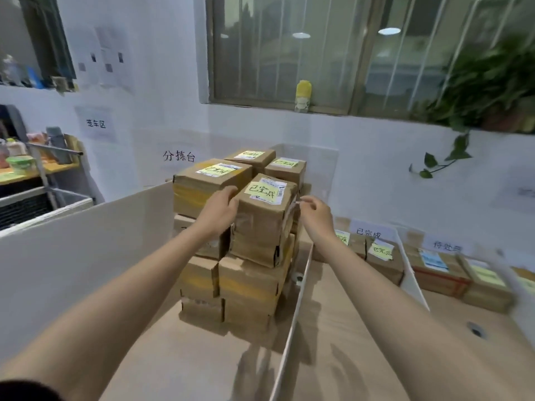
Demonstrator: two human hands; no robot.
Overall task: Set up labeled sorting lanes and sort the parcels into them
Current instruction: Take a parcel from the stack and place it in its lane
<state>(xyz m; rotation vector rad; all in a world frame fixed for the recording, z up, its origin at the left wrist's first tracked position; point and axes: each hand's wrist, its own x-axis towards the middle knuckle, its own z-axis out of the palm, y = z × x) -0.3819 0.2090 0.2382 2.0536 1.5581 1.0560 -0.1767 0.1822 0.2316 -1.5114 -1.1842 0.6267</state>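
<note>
A tall white board wall [86, 235] borders the tan surface [202, 357]. Beside it stands a stack of brown cardboard parcels [249, 287]. The left hand [220, 211] grips the left side of the top yellow-noted brown parcel [260, 227]. The right hand [317, 217] curls at its right edge; whether it holds is unclear. A thin white divider [301, 287] follows, then more labelled cardboard parcels [382, 259].

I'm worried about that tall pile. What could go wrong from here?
1. The top box looks tilted on the stack; it may slide off if released.
2. The left hand grips its left side, but the right hand is only at its right edge, so it could slip.
3. The stack stands close to the thin divider, which a falling box could knock.
</note>
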